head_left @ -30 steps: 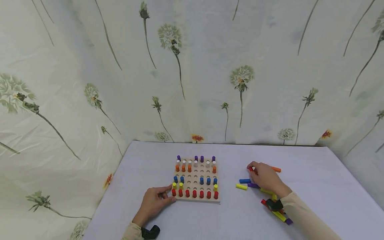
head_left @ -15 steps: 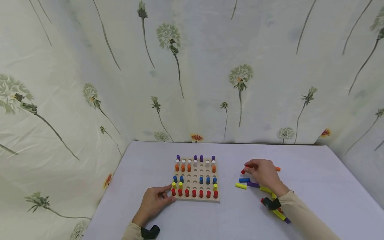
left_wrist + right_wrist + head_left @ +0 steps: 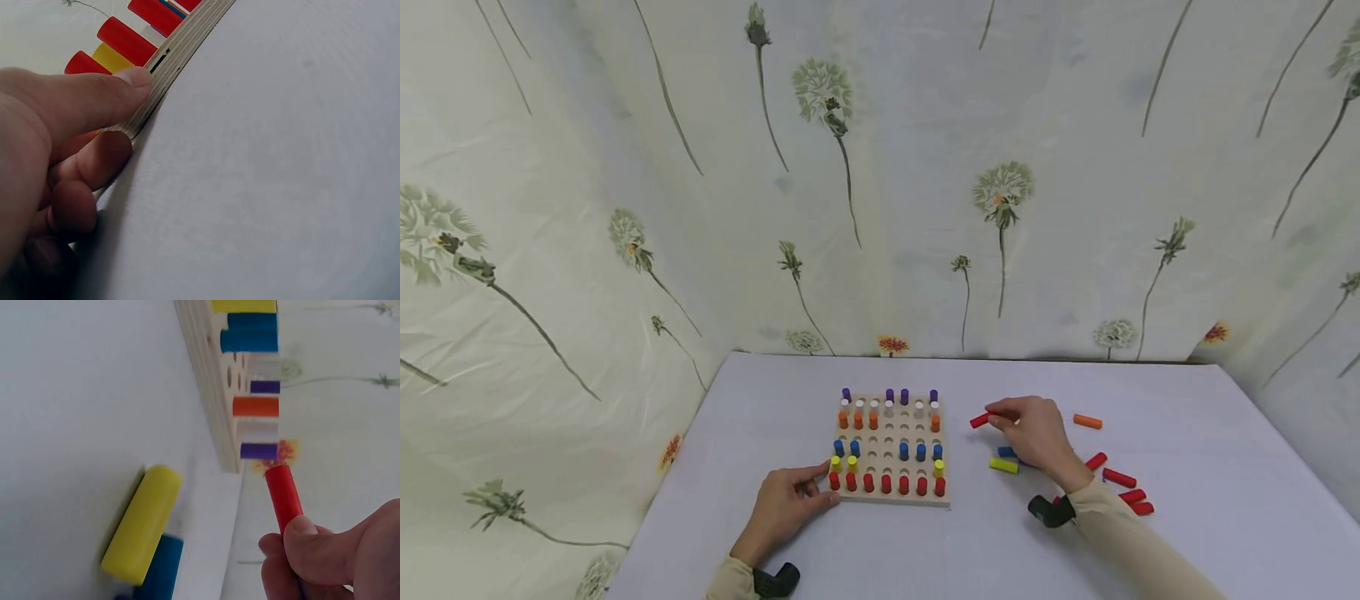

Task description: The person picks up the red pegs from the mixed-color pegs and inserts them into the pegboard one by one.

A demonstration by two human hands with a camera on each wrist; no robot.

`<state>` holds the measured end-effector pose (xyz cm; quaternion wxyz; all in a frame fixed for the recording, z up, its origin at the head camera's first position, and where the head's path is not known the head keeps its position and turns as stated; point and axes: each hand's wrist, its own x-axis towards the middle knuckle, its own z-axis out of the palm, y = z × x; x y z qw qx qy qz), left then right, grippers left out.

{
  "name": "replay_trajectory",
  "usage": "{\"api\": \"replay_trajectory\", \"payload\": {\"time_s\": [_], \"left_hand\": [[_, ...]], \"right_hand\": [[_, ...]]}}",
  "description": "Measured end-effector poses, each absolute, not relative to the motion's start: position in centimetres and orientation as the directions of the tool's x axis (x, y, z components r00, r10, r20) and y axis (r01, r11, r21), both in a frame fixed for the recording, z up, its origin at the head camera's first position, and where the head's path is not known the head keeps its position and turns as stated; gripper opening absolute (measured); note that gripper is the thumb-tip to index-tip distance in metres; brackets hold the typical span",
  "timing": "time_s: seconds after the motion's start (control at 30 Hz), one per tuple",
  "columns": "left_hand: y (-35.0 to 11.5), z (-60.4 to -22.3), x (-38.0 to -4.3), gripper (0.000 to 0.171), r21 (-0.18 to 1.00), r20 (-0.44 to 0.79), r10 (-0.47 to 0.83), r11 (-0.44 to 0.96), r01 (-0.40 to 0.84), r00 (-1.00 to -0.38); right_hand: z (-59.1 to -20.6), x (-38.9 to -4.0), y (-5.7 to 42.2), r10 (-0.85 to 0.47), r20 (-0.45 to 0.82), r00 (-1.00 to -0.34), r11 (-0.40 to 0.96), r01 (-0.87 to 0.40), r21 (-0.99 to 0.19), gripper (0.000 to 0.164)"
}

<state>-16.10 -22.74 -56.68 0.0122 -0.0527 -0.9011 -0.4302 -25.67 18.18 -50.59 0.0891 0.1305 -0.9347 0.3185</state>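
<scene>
A wooden pegboard (image 3: 889,497) lies on the table with rows of upright pegs in red, yellow, blue, orange, white and purple; several holes show bare. My left hand (image 3: 786,504) holds its near left corner, thumb on the front edge and fingers at the side, as the left wrist view shows the thumb pressed to the wood (image 3: 181,53). To the right of the board, my right hand (image 3: 1037,432) pinches a red peg (image 3: 980,421) between thumb and fingers. In the right wrist view the red peg (image 3: 284,494) points away from the fingertips, apart from the board.
Loose pegs lie around and under the right arm: a yellow peg (image 3: 1003,466), a partly covered blue peg (image 3: 1006,452), an orange peg (image 3: 1087,422) and several red pegs (image 3: 1119,477). The sleeve hides others. A floral cloth (image 3: 910,208) hangs behind the table.
My right hand has moved left toward the pegboard with the red peg, lifting it from the loose pegs. More red pegs now show behind the wrist. The left hand stays in place.
</scene>
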Motion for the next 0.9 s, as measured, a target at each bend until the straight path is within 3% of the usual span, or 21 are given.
{"api": "replay_trajectory", "payload": {"time_s": [0.47,0.9], "left_hand": [[-22.8,-56.6,-16.1,0.051,0.783,0.051,0.078,0.616,0.088,-0.996],[-22.7,-56.4,-16.0,0.051,0.779,0.066,0.080,0.618,0.101,-0.995]], "right_hand": [[-50.9,-25.9,14.1,-0.279,0.213,-0.937,0.721,-0.350,-0.598,0.012],[-50.6,-26.1,12.4,-0.365,0.200,-0.909,0.753,-0.415,-0.511,0.014]]}}
